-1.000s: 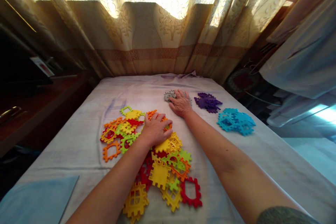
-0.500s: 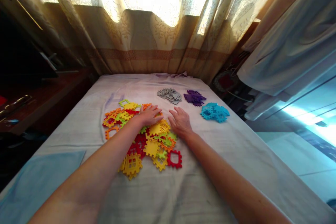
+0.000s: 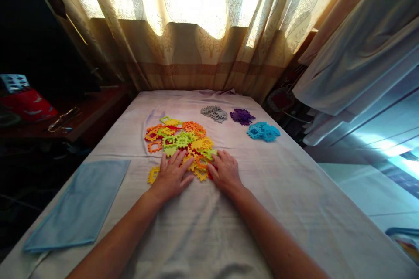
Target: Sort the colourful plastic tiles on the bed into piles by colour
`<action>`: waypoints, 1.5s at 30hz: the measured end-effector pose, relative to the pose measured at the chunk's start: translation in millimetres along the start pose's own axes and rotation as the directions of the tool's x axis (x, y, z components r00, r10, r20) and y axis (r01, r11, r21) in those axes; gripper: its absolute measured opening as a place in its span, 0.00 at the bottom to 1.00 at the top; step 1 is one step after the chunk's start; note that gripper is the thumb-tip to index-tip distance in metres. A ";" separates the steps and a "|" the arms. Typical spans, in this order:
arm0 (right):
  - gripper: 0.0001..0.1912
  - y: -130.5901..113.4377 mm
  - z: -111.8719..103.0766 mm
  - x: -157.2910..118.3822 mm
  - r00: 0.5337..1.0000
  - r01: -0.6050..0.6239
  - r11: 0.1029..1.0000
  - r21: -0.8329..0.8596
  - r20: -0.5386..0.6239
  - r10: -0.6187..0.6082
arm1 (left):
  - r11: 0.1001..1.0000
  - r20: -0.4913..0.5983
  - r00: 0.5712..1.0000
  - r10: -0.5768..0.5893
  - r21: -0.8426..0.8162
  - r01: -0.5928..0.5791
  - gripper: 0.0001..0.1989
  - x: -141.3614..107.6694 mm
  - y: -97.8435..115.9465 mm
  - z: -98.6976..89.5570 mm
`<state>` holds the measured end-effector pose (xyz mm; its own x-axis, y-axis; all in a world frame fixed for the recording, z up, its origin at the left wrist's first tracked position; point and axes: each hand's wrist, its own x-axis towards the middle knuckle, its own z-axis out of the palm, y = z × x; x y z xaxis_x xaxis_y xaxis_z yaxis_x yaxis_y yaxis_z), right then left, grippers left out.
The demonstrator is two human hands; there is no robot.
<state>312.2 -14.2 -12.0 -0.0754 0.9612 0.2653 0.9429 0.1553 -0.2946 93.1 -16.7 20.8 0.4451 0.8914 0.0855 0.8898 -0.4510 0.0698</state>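
Observation:
A mixed heap of flat plastic interlocking tiles (image 3: pixel 183 139) in red, orange, yellow and lime green lies on the cloth-covered table (image 3: pixel 196 235). My left hand (image 3: pixel 173 175) rests with spread fingers on the heap's near edge, covering some tiles. Against the near right edge lies my right hand (image 3: pixel 225 170), fingers stretched out and touching tiles, with a bit of red showing beneath. Farther back are separate piles of grey tiles (image 3: pixel 214 113), purple tiles (image 3: pixel 242 116) and blue tiles (image 3: pixel 263 131).
A light blue cloth bag (image 3: pixel 81 205) lies flat at the left. Curtains (image 3: pixel 186 48) hang behind the table. A dark wooden desk (image 3: pixel 108 100) with eyeglasses (image 3: pixel 63 120) stands at the left, and draped fabric (image 3: pixel 353 52) hangs at the right.
My left hand has drawn back from the far part of the heap to its near edge. The right hand has moved nearer too, onto the heap's right side. The view has shifted left.

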 end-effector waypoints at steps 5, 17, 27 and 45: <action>0.21 1.5 4.8 4.8 0.996 0.005 0.995 0.100 -0.088 0.004 | 0.969 -0.066 0.968 -0.242 0.036 0.245 0.28 -18.5 0.9 -1.8; 0.14 19.4 -3.7 -5.4 0.994 0.029 0.976 0.218 -0.108 -0.006 | 0.965 -0.060 0.963 -0.262 -0.017 0.261 0.27 -35.7 10.7 4.8; 0.14 13.8 -9.2 -9.8 0.980 0.103 0.978 0.181 -0.185 -0.069 | 0.955 -0.108 0.949 -0.296 -0.016 0.296 0.30 -32.8 13.3 6.9; 0.10 -16.1 -8.8 -13.3 0.905 0.424 0.880 0.214 -0.130 -0.404 | 0.990 -0.329 0.934 -0.141 -0.071 0.125 0.27 -33.5 1.7 29.8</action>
<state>300.9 -31.5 -2.7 -0.4076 0.7778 0.4784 0.7282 0.5929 -0.3436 82.6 -46.0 -11.6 0.2567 0.8812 0.3969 0.9289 -0.3384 0.1506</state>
